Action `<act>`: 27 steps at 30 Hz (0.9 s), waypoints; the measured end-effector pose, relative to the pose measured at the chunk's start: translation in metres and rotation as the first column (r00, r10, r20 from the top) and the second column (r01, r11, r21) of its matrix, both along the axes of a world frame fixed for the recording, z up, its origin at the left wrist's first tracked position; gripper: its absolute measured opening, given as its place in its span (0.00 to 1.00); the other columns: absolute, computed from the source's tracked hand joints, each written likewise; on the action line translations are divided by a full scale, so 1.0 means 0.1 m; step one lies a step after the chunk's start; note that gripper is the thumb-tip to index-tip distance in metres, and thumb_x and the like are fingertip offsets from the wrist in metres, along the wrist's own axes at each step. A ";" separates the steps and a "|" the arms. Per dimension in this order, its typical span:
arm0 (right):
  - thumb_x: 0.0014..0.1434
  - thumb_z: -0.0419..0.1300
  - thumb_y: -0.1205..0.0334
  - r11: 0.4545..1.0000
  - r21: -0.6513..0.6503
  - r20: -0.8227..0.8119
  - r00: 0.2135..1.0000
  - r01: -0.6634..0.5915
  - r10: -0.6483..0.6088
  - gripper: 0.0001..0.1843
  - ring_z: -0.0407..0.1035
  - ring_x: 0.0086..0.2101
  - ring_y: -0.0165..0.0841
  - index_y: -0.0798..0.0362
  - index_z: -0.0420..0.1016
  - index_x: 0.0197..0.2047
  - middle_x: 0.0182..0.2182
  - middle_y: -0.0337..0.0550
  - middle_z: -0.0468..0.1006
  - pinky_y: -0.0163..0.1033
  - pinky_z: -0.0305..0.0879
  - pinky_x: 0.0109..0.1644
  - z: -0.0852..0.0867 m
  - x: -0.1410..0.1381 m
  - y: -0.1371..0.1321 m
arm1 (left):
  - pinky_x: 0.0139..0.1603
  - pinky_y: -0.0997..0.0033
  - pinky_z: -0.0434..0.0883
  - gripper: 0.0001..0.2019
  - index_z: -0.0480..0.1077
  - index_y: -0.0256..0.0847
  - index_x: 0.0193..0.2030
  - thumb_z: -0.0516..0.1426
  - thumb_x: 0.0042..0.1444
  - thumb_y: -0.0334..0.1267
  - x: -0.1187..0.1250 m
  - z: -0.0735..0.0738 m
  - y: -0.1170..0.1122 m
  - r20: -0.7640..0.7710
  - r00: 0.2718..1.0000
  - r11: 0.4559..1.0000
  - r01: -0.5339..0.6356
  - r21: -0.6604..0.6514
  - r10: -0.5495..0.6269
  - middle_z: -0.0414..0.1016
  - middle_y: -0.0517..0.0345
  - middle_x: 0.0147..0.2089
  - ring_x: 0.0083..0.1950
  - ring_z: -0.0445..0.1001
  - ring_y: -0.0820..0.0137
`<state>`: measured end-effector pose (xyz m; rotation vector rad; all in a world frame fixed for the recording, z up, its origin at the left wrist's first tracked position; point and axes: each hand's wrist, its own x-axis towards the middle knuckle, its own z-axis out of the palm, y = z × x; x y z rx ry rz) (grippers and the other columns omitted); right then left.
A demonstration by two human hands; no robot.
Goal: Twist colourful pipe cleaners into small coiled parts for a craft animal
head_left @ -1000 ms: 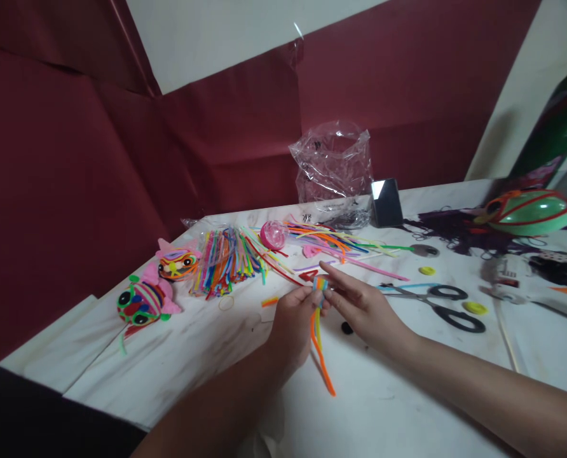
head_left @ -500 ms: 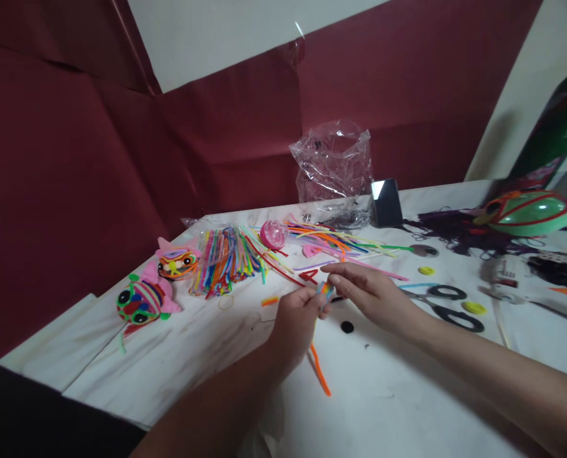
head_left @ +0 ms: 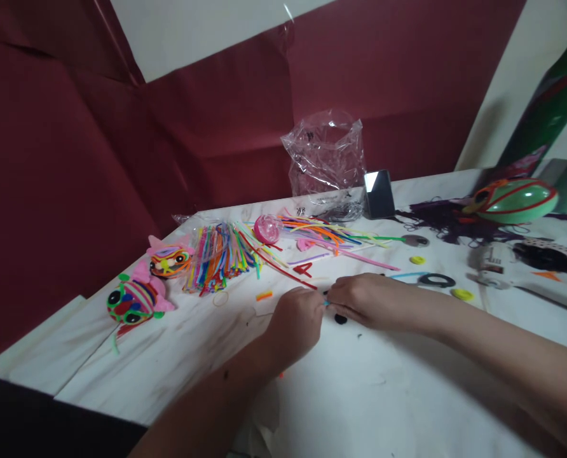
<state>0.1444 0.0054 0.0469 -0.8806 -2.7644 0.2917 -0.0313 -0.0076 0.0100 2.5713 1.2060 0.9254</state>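
My left hand [head_left: 297, 321] is closed, knuckles up, low over the white table. Fingertips of my right hand [head_left: 367, 298] meet it from the right, pinched together. Between them shows a bit of blue pipe cleaner [head_left: 327, 303]; the rest of the piece is hidden by the fingers. An orange tip [head_left: 281, 375] peeks out beside my left wrist. A black felt disc [head_left: 341, 319] lies just under the right fingers. Beyond the hands is a bent red pipe cleaner [head_left: 303, 270], and a short orange-yellow piece [head_left: 264, 296] lies to the left.
A bag of coloured pipe cleaners [head_left: 219, 257] and two decorated animal heads [head_left: 135, 299] occupy the left. Farther back are a pink ball [head_left: 267, 229], loose pipe cleaners, a clear plastic bag [head_left: 326, 152] and a phone [head_left: 379, 194]. Right: scissors [head_left: 437, 280], yellow discs [head_left: 463, 294], a green balloon [head_left: 522, 201].
My hands have come together, and the blue-orange piece seen in the left fingers is now mostly covered. The hanging orange pipe cleaner is largely out of sight. The view has shifted slightly.
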 end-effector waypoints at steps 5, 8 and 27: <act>0.56 0.49 0.67 1.000 -0.011 -0.059 0.998 -0.010 0.009 0.12 0.61 0.24 0.30 0.53 0.67 0.23 0.23 0.43 0.71 0.34 0.52 0.28 -0.02 -0.01 0.05 | 0.35 0.68 0.60 0.06 0.67 0.40 0.26 0.51 0.50 0.29 -0.02 0.01 0.01 0.025 1.000 1.000 -0.010 0.027 0.009 0.69 0.54 0.26 0.31 0.65 0.67; 0.58 0.47 0.61 0.992 -0.053 -0.216 0.969 0.110 -0.119 0.15 0.58 0.23 0.28 0.53 0.64 0.22 0.20 0.39 0.66 0.34 0.52 0.28 0.00 0.03 0.16 | 0.46 0.61 0.61 0.11 0.68 0.40 0.42 0.54 0.50 0.32 -0.02 0.12 -0.07 0.204 0.975 0.957 -0.142 0.252 0.091 0.71 0.48 0.42 0.45 0.66 0.62; 0.58 0.44 0.47 0.880 -0.463 -0.641 0.647 0.101 -0.412 0.21 0.55 0.22 0.27 0.53 0.59 0.22 0.18 0.35 0.60 0.33 0.54 0.26 -0.35 -0.45 -0.19 | 0.35 0.72 0.61 0.13 0.72 0.33 0.35 0.57 0.48 0.42 0.17 0.08 -0.10 0.880 0.286 0.771 0.429 -0.471 0.378 0.67 0.58 0.26 0.31 0.64 0.73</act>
